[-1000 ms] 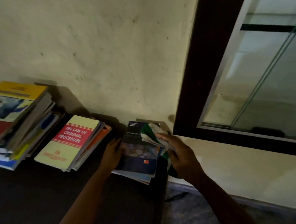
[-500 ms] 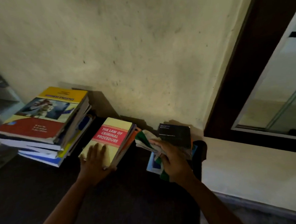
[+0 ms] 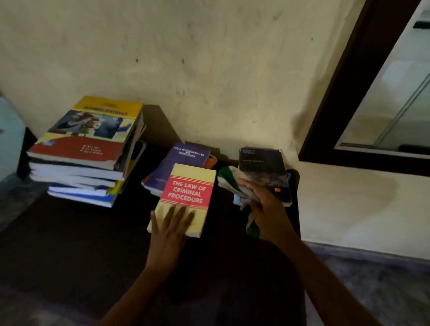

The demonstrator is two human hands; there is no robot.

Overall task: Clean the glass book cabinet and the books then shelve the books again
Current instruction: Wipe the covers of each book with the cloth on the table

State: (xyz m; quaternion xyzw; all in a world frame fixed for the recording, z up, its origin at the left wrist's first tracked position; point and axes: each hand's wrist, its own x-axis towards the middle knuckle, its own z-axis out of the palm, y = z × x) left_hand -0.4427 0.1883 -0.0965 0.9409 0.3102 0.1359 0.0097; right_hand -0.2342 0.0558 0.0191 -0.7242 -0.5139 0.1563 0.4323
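My left hand (image 3: 171, 223) lies flat with spread fingers on the near end of a yellow and red book, "The Law of Criminal Procedure" (image 3: 188, 193). That book sits askew over a purple book (image 3: 183, 155) in a short pile. My right hand (image 3: 262, 201) grips a green and white cloth (image 3: 228, 178) against a dark book (image 3: 264, 167) on another small pile at the table's right end. The glass book cabinet (image 3: 392, 103) with its dark frame stands at the far right.
A tall stack of books (image 3: 88, 149) with a yellow and red cover on top stands at the back left of the dark table (image 3: 64, 245). A cream wall runs behind. A low cream ledge (image 3: 361, 210) lies under the cabinet.
My left hand has pulled the yellow book toward me and to the right, uncovering the purple book beneath. My right hand stays on the cloth and dark book. The camera moved closer.
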